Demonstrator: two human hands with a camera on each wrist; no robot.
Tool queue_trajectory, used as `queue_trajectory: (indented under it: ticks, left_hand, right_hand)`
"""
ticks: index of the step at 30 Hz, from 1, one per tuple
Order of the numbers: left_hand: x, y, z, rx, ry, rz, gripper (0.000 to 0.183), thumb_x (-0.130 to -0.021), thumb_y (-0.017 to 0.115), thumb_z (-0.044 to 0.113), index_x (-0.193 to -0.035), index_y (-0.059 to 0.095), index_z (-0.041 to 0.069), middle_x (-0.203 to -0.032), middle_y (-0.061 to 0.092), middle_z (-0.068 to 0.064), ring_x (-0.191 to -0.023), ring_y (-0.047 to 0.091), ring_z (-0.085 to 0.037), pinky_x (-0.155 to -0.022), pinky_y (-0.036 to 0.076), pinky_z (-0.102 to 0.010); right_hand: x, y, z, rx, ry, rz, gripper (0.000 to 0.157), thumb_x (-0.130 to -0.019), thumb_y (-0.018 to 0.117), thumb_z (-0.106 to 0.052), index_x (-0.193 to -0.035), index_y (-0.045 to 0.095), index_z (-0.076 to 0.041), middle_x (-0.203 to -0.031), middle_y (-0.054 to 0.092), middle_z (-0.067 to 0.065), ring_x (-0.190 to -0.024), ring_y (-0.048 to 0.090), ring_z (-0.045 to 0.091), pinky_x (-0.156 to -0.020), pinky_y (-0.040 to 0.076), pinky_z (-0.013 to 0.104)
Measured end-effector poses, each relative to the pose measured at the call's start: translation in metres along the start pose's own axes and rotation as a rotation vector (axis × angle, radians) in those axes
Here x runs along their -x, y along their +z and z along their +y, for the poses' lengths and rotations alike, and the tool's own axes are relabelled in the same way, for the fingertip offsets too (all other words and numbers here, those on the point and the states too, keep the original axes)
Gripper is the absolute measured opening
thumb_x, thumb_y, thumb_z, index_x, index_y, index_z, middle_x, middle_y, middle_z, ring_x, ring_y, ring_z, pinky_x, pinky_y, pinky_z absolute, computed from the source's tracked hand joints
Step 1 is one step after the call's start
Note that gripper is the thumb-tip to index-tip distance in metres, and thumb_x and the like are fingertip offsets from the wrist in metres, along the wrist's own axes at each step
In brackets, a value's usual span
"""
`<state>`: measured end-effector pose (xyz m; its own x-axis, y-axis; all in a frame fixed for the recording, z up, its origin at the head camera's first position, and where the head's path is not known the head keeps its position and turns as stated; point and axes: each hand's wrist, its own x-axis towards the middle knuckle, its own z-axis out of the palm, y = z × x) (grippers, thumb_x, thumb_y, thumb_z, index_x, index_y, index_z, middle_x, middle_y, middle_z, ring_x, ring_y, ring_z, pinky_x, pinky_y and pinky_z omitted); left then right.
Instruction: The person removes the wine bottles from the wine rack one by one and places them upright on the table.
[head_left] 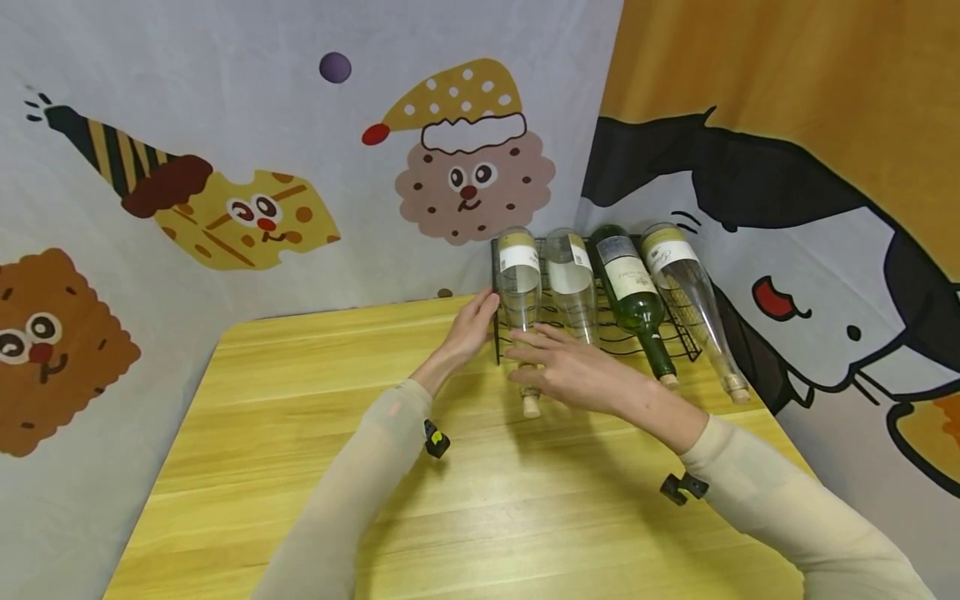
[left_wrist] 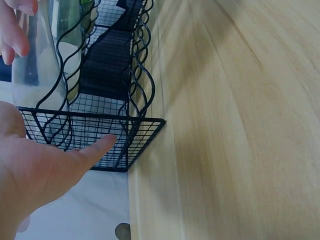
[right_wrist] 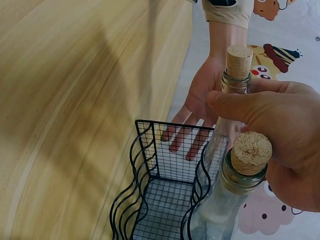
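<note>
my left hand point(head_left: 467, 329), fingers spread, touches the black wire-mesh rack point(left_wrist: 107, 117). my right hand point(head_left: 573, 369) pinches the neck of its leftmost clear glass corked bottle point(head_left: 520, 287).

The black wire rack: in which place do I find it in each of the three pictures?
Head: the rack is right of centre, about mid-height.
Left wrist: the rack is at upper left, cut off above.
Right wrist: the rack is low, near centre, cut off below.
Shared landmark: the left hand, at the rack's end.
</note>
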<state>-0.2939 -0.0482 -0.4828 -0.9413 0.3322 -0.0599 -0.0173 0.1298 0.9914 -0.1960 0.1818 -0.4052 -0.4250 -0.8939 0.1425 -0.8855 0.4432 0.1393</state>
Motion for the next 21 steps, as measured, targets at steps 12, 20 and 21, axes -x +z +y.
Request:
queue_trajectory:
  ticks: [12, 20, 21]
  left_hand:
    - [0.0006, -0.0006, 0.0002, -0.017, -0.001, 0.004, 0.073, -0.123, 0.035, 0.055, -0.183, 0.019, 0.016, -0.189, 0.026, -0.012, -0.173, 0.032, -0.038, -0.128, 0.052, -0.063]
    - [0.0014, -0.0014, 0.0008, -0.006, 0.002, -0.003, 0.073, -0.123, 0.035, 0.054, -0.183, 0.020, 0.016, -0.189, 0.025, -0.012, -0.173, 0.033, -0.039, -0.129, 0.052, -0.060]
    - [0.0014, -0.0016, 0.0006, -0.005, 0.002, -0.004, 0.073, -0.123, 0.035, 0.054, -0.183, 0.020, 0.016, -0.189, 0.025, -0.012, -0.173, 0.033, -0.038, -0.129, 0.052, -0.060]
  right_hand:
    - [-0.0053, 0.0024, 0.0035, -0.020, 0.008, -0.040, 0.060, -0.085, 0.092, 0.001, -0.141, 0.079, -0.017, -0.164, 0.065, 0.014, -0.163, 0.051, 0.041, -0.136, 0.038, 0.067]
    - [-0.0059, 0.0025, 0.0060, -0.020, -0.017, 0.002, 0.053, -0.090, 0.089, -0.002, -0.140, 0.079, -0.016, -0.162, 0.066, 0.014, -0.162, 0.052, 0.042, -0.134, 0.041, 0.068]
    - [-0.0056, 0.0023, 0.0063, -0.020, -0.021, 0.012, 0.052, -0.091, 0.088, -0.002, -0.140, 0.079, -0.015, -0.162, 0.066, 0.014, -0.162, 0.052, 0.042, -0.134, 0.041, 0.067]
